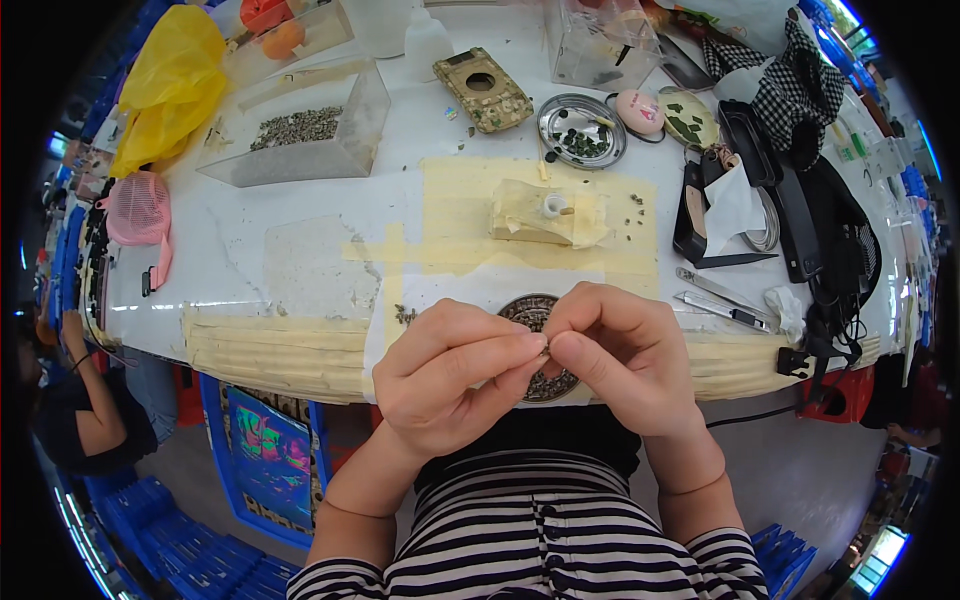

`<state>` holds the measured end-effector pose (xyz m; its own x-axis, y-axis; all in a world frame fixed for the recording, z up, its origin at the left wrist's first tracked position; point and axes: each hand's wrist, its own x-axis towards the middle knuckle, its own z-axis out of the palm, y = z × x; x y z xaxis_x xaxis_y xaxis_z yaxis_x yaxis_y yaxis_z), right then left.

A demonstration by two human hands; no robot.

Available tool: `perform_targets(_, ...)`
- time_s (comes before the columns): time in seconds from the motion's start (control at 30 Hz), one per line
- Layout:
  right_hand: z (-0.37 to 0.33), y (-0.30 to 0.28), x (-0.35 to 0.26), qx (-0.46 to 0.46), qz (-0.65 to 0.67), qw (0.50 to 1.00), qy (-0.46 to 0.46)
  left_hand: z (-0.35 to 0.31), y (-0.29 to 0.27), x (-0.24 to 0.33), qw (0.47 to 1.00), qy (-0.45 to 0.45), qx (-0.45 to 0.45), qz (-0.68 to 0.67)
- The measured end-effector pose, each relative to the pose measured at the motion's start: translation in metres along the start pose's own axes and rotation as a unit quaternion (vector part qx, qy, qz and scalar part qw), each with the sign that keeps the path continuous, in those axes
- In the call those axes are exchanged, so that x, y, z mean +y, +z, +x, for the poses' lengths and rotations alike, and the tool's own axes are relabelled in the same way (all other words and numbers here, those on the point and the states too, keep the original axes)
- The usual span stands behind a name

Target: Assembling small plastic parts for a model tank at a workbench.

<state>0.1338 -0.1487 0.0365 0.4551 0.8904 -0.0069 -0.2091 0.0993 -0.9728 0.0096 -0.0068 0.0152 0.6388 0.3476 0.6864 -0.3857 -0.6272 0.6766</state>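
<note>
My left hand (455,372) and my right hand (630,358) meet at the table's front edge, fingertips touching. Both are pinched around a tiny brownish piece (545,350), mostly covered by fingers, so its kind does not show. Just behind and under them lies a round dark dish (524,309) filled with small brownish parts, partly hidden by my hands. A few loose bits (405,314) sit on white paper to the left of my left hand. Farther back, a block wrapped in masking tape (535,220) carries a small white cup-like piece (554,205).
A clear bin (290,165) of small parts stands back left, near a pink mesh basket (137,210). A camouflage toy vehicle body (500,110) and a metal dish (612,150) with green pieces lie at the back. Tweezers (715,307) and a knife (712,287) lie right.
</note>
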Motion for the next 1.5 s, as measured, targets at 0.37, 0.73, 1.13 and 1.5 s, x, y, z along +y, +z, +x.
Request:
perform_targets(0.37,0.006,-0.004,-0.009,0.035,-0.296,0.944,-0.141,0.005,0.001,0.005,0.991,0.03,-0.028,0.128)
perform_targets(0.73,0.001,-0.002,0.003,0.021,-0.029,0.999,0.0,0.0,0.002,0.002,0.996,0.033,-0.005,0.085)
perform_targets(1.13,-0.001,0.005,0.0,0.029,0.029,0.998,0.04,-0.002,-0.001,0.0,0.996,0.037,-0.002,0.082)
perform_targets(1.5,0.0,0.013,0.0,0.108,-0.385,0.88,-0.254,0.0,0.002,0.002,0.986,0.034,-0.03,0.163)
